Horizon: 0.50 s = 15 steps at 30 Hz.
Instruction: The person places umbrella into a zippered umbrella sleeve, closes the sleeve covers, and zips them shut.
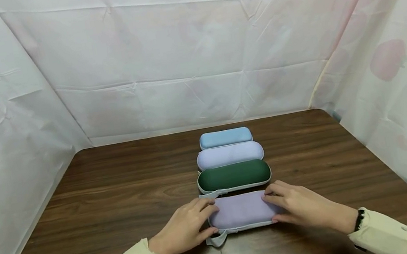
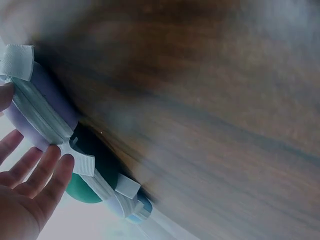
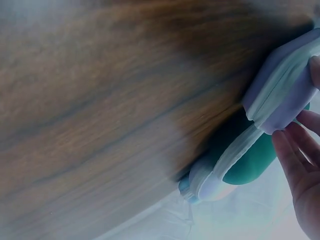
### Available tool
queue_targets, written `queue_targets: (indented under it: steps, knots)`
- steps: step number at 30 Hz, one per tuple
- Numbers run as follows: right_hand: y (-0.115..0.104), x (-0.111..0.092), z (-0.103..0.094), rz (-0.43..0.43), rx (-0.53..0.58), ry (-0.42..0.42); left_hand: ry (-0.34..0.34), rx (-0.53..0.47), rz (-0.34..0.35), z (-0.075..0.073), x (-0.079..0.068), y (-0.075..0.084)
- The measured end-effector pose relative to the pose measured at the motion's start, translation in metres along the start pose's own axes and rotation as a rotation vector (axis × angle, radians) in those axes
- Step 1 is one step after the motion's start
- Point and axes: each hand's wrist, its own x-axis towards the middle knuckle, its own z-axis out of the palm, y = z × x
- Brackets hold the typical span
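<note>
Four zippered cases stand in a row running away from me. Nearest is a mauve zippered case (image 1: 242,210) with pale grey zip tape and a grey fabric tab. My left hand (image 1: 187,226) holds its left end, thumb on the near side and fingers over the top. At the opposite end my right hand (image 1: 299,203) grips it the same way. Just behind lies a dark green case (image 1: 234,176). Beyond that come a lavender case (image 1: 229,155) and a light blue case (image 1: 225,137). Both wrist views show fingertips touching the mauve case (image 2: 55,100), whose underside is hidden.
All the cases lie on a dark wood-grain table (image 1: 118,193). White sheeting (image 1: 175,51) hangs behind the table and along both sides, with a faint strawberry print on the right.
</note>
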Motion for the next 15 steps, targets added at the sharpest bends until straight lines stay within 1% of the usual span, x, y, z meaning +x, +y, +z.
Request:
queue_targets:
  steps: [6, 15]
  knots:
    - [0.007, 0.002, 0.005, 0.009, 0.004, 0.002, -0.007, -0.006, -0.022, 0.001, 0.003, -0.006]
    - [0.014, 0.001, 0.009, 0.031, 0.023, 0.002, -0.014, -0.014, -0.042, 0.003, 0.004, -0.009]
